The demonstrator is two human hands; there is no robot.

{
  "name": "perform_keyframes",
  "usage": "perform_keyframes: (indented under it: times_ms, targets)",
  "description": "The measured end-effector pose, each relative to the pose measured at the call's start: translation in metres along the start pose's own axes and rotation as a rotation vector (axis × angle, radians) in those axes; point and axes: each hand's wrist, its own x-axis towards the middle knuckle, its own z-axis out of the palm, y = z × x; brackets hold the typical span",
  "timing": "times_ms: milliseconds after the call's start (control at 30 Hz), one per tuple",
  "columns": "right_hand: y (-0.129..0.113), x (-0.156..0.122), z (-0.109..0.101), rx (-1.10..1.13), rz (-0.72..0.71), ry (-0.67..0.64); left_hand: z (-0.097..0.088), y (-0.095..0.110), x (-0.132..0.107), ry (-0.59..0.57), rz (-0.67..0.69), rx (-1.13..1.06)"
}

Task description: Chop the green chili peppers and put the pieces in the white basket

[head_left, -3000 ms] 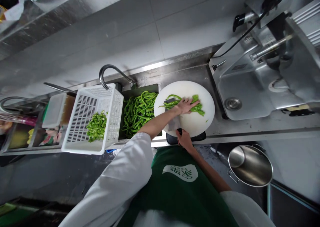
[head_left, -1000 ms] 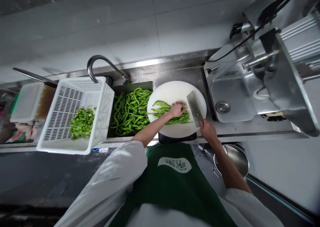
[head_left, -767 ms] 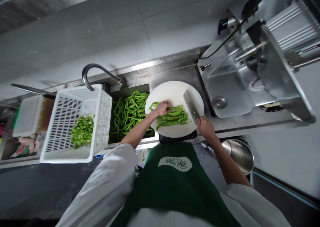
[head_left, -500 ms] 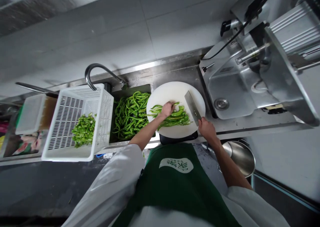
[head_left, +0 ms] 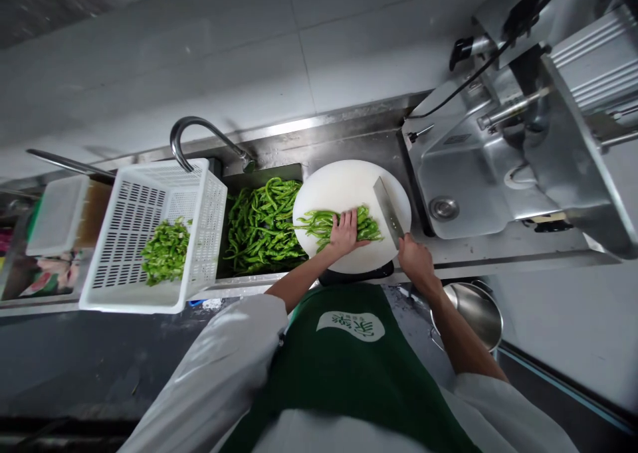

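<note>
A bunch of long green peppers point(head_left: 367, 225) lies side by side on a round white cutting board point(head_left: 343, 177). My left hand point(head_left: 345, 234) rests flat across the bunch, its fingers stretched out and pointing away from me. My right hand point(head_left: 415, 260) is closed around the handle of a cleaver point(head_left: 387, 207). The blade lies over the right part of the board, a little to the right of the pepper ends and apart from them.
Left of the board, a sink holds many whole green peppers point(head_left: 264, 224). Further left stands a white plastic basket point(head_left: 134, 299) with chopped green peppers point(head_left: 167, 250). A faucet point(head_left: 199, 122) arches behind. A metal slicing machine point(head_left: 463, 187) stands right; a steel pot point(head_left: 476, 317) sits lower right.
My left hand has gone from gripping at the peppers to lying flat on them, and they lie more closely together. The cleaver stays beside them in my right hand.
</note>
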Motion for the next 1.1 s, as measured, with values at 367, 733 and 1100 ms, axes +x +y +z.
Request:
perform_keyframes:
  times_ms: [367,733,1100]
  targets:
    - [-0.027,-0.035,-0.010,-0.080,-0.125,-0.111,-0.005,-0.009,-0.008,-0.034,0.026,0.145]
    - [-0.059,0.024,0.002,-0.060,-0.126,-0.197,0.012,-0.015,-0.004,-0.065,0.090,0.089]
    - [-0.049,0.009,-0.023,-0.077,-0.101,-0.058,-0.015,-0.051,-0.004,-0.046,-0.014,0.032]
